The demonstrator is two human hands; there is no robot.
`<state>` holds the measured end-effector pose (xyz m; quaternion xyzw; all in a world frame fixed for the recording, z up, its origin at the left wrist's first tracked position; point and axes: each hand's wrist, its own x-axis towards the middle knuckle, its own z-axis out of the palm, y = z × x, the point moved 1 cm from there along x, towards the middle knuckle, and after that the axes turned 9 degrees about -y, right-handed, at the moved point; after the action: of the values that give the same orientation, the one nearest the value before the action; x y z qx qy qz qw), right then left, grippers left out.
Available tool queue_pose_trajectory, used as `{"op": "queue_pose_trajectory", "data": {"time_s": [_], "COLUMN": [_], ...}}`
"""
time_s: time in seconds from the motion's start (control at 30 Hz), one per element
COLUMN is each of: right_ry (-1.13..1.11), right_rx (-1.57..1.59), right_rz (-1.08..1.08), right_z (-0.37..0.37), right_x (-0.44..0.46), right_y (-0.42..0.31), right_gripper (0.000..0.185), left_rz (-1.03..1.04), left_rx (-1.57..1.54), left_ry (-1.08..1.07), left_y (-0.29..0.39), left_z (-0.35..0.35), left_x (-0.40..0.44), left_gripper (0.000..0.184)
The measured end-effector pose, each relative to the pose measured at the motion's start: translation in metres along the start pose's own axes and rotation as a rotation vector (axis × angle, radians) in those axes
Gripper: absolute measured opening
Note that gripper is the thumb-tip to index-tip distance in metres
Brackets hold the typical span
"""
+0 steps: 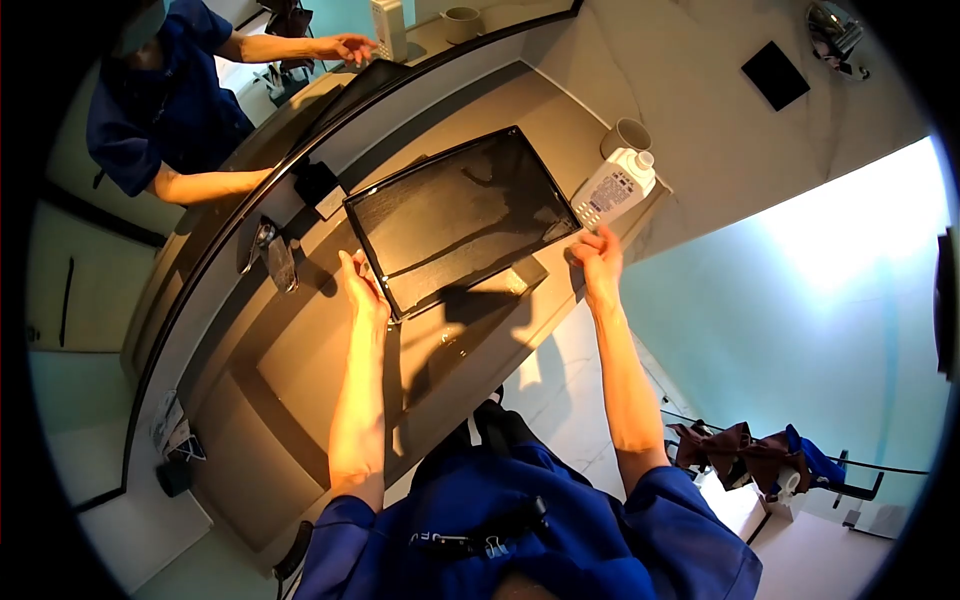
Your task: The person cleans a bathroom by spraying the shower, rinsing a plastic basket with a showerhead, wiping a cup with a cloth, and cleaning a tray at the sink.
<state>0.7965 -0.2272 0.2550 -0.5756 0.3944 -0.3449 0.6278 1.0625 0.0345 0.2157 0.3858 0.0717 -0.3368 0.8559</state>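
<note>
A shallow rectangular black tray (pixel 470 200) lies at a slant over the counter, its dark inner surface wet and streaked. My left hand (pixel 366 288) is at the tray's left side, thumb up along the rim and the other fingers partly hidden; it appears to grip the edge. At the tray's right corner is my right hand (pixel 599 262), its fingers apart and slightly bent, close to the rim. Whether they touch it, I cannot tell. Just beyond that hand stands a white labelled bottle (pixel 616 188), with a round cup (pixel 627 136) behind it.
A grey-brown counter (pixel 235 415) with a recessed basin (pixel 300 370) runs below the tray. The faucet (pixel 275 255) is on the left by the wall. A large mirror (pixel 70 250) reflects a person and the tray. Brown and blue cloths (pixel 745 455) hang at lower right.
</note>
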Motion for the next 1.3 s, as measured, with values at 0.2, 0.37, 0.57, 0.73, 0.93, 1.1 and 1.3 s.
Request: {"op": "queue_pose_trajectory", "data": {"time_s": [0.2, 0.37, 0.57, 0.73, 0.93, 1.1, 1.3], "right_ry": [0.327, 0.19, 0.293, 0.194, 0.214, 0.159, 0.45], "right_rx": [-0.66, -0.556, -0.527, -0.464, -0.684, -0.355, -0.421], "right_rz": [-0.573, -0.291, -0.307, -0.264, -0.399, 0.034, 0.289], "right_z": [-0.015, -0.02, -0.029, -0.019, -0.032, -0.113, -0.165], "right_x": [0.025, 0.045, 0.023, 0.021, 0.016, -0.031, -0.118], "right_y": [-0.052, -0.065, -0.061, -0.063, -0.047, -0.008, 0.059], "right_gripper": [0.073, 0.041, 0.04, 0.04, 0.046, 0.019, 0.032], "left_rz": [0.038, 0.085, 0.067, -0.034, -0.027, 0.11, 0.25], "left_rx": [-0.03, -0.031, -0.069, 0.033, 0.191, 0.302, 0.611], "left_ry": [0.054, 0.075, -0.067, 0.031, 0.166, 0.16, -0.468], "left_y": [-0.005, -0.011, -0.033, -0.064, -0.098, -0.079, -0.093], "left_z": [0.003, 0.027, 0.073, 0.101, 0.137, 0.129, 0.11], "left_x": [-0.009, -0.037, -0.052, -0.035, 0.029, -0.037, -0.134], "left_gripper": [0.039, 0.036, 0.034, 0.039, 0.055, 0.049, 0.048]}}
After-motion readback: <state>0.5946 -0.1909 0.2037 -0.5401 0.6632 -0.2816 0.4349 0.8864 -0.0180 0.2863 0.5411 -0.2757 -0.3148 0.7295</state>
